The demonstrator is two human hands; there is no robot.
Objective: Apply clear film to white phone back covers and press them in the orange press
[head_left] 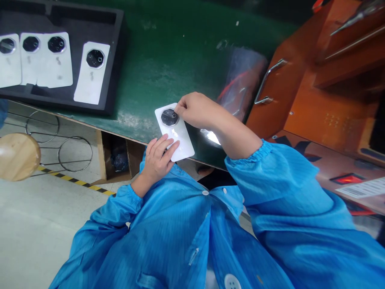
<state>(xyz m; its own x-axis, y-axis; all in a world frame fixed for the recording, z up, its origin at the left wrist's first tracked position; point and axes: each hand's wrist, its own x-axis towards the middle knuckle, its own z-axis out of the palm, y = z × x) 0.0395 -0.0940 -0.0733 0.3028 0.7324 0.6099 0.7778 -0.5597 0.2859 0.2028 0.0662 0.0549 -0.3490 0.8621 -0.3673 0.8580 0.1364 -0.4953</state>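
A white phone back panel [182, 140] with a black octagonal camera window [169, 117] lies tilted at the front edge of the green table. My left hand [158, 156] rests on its lower left part, fingers stretched out and slightly apart over the surface. At the upper right corner, my right hand [195, 110] has thumb and forefinger pinched together against the rim of the camera window. Whatever sits between those fingertips, if anything, is too small to make out.
A black tray [116, 60] at the left holds several similar white panels [92, 74]. Orange metal cabinets with a handle [267, 80] stand at the right, beside a clear plastic bag [245, 76]. Below the green table [168, 52] are a wooden stool [19, 156] and an open box [104, 156].
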